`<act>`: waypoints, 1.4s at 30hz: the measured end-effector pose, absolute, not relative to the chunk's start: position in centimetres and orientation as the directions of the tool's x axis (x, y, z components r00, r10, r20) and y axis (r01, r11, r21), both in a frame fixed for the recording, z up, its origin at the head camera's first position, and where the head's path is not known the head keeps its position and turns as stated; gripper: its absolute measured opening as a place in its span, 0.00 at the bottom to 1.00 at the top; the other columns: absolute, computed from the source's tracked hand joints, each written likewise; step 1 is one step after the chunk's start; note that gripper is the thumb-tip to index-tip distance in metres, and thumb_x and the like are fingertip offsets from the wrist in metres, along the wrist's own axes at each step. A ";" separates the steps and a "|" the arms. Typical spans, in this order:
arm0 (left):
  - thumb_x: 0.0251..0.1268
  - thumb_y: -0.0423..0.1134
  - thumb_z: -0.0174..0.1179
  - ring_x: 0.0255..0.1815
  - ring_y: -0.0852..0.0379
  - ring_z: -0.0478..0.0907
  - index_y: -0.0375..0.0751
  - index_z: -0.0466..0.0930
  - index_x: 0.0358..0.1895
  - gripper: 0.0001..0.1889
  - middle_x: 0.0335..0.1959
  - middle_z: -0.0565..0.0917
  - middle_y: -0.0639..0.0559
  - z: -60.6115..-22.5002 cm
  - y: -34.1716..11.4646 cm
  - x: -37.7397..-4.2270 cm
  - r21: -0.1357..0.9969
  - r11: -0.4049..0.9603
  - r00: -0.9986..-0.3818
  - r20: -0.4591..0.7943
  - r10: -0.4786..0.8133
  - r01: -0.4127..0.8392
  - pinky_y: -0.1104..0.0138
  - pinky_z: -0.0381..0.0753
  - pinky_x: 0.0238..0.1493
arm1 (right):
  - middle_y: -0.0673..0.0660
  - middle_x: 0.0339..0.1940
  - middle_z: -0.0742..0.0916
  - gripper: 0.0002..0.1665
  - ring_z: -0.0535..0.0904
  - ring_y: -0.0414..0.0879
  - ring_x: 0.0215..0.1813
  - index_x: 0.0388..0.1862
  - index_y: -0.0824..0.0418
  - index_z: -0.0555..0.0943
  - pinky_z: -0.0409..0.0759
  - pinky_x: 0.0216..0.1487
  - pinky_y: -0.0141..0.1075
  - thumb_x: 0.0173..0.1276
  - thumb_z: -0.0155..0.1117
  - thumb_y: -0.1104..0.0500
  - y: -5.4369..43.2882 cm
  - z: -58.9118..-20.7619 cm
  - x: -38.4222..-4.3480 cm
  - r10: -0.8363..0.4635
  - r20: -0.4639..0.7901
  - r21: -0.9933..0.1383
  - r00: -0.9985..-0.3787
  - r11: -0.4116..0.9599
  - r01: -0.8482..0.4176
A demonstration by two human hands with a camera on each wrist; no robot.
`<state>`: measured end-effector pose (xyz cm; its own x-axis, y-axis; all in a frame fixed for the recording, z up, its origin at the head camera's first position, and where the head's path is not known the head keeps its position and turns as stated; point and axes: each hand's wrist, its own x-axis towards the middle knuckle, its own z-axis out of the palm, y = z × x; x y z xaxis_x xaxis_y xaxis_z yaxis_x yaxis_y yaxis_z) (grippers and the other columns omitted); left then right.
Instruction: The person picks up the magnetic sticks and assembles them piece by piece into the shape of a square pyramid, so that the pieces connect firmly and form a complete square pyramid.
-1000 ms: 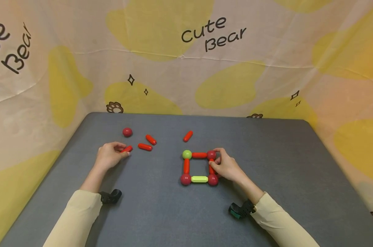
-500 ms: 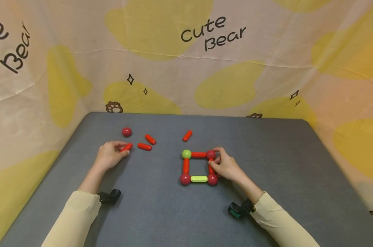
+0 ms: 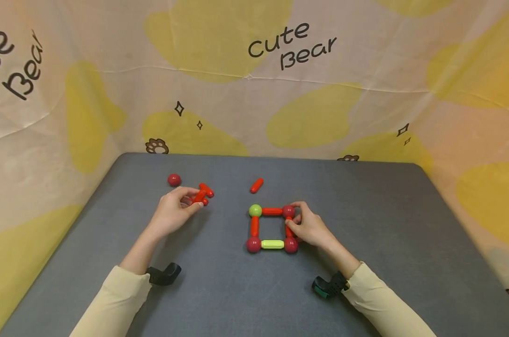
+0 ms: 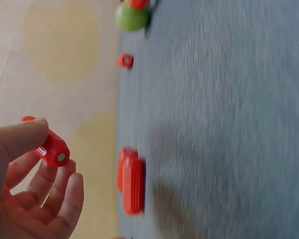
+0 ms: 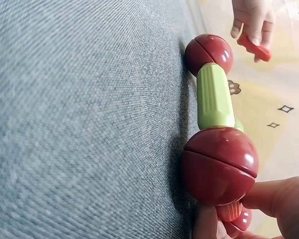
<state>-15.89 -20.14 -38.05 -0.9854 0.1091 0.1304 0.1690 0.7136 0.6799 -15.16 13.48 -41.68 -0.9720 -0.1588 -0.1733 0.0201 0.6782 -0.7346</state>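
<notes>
I see a red rod (image 3: 199, 196) in the left hand (image 3: 174, 209), its grip pinching the rod between thumb and fingers. From the left wrist I make out a metal disc on the rod's end, and the rod is held clear of the worktop (image 3: 220, 290).

My right hand (image 3: 311, 227) has its grip pinched on the red side rod (image 3: 288, 230) of a square frame (image 3: 254, 226) lying on the worktop. In the head view, that side joins two dark red balls; the frame's near side is a light green rod (image 3: 273, 244), and its far left corner is a green ball (image 3: 255, 211).

Around the left hand I find two loose red rods, one (image 3: 206, 190) beyond the held rod and one (image 3: 205, 201) partly hidden by it. A red ball (image 3: 174, 179) lies near that hand's far side, and another loose rod (image 3: 256, 186) lies beyond the frame. Behind the worktop I have a printed cloth (image 3: 212, 47) reading "Cute Bear".
</notes>
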 end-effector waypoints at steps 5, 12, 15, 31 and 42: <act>0.53 0.36 0.66 0.34 0.53 0.80 0.37 0.78 0.45 0.16 0.39 0.82 0.45 -38.2 -17.9 -15.6 0.727 0.654 -0.978 0.148 0.144 0.207 0.60 0.80 0.39 | 0.54 0.27 0.83 0.30 0.77 0.41 0.18 0.61 0.62 0.63 0.76 0.22 0.34 0.62 0.61 0.58 13.5 -41.7 -15.1 -0.158 -0.169 -0.741 -0.973 0.671 0.020; 0.50 0.34 0.68 0.31 0.59 0.79 0.42 0.80 0.39 0.12 0.30 0.82 0.52 -39.0 -15.2 -15.1 0.780 0.570 -0.963 0.160 0.218 0.259 0.67 0.79 0.36 | 0.54 0.27 0.82 0.31 0.77 0.41 0.18 0.61 0.62 0.63 0.75 0.22 0.33 0.62 0.61 0.58 13.5 -41.7 -15.1 -0.150 -0.173 -0.736 -0.973 0.676 0.027; 0.50 0.34 0.67 0.30 0.60 0.78 0.44 0.79 0.38 0.11 0.29 0.82 0.53 -39.4 -14.3 -14.9 0.784 0.553 -0.953 0.157 0.261 0.281 0.69 0.79 0.35 | 0.54 0.27 0.82 0.31 0.77 0.41 0.18 0.61 0.62 0.62 0.75 0.22 0.33 0.62 0.61 0.58 13.4 -41.7 -15.1 -0.147 -0.180 -0.734 -0.972 0.678 0.033; 0.49 0.31 0.67 0.30 0.63 0.78 0.46 0.79 0.37 0.11 0.29 0.80 0.57 -39.8 -10.9 -13.1 0.812 0.449 -0.873 0.146 0.465 0.374 0.70 0.79 0.36 | 0.54 0.28 0.83 0.31 0.77 0.40 0.18 0.61 0.62 0.62 0.75 0.21 0.34 0.62 0.61 0.58 13.5 -41.7 -15.1 -0.148 -0.176 -0.739 -0.973 0.674 0.031; 0.48 0.30 0.67 0.28 0.67 0.77 0.49 0.78 0.33 0.11 0.29 0.79 0.60 -40.5 -10.1 -12.7 0.811 0.441 -0.853 0.128 0.505 0.383 0.71 0.79 0.35 | 0.54 0.28 0.82 0.31 0.76 0.40 0.17 0.61 0.62 0.62 0.74 0.21 0.34 0.62 0.61 0.57 13.5 -41.7 -15.1 -0.157 -0.165 -0.732 -0.974 0.681 0.014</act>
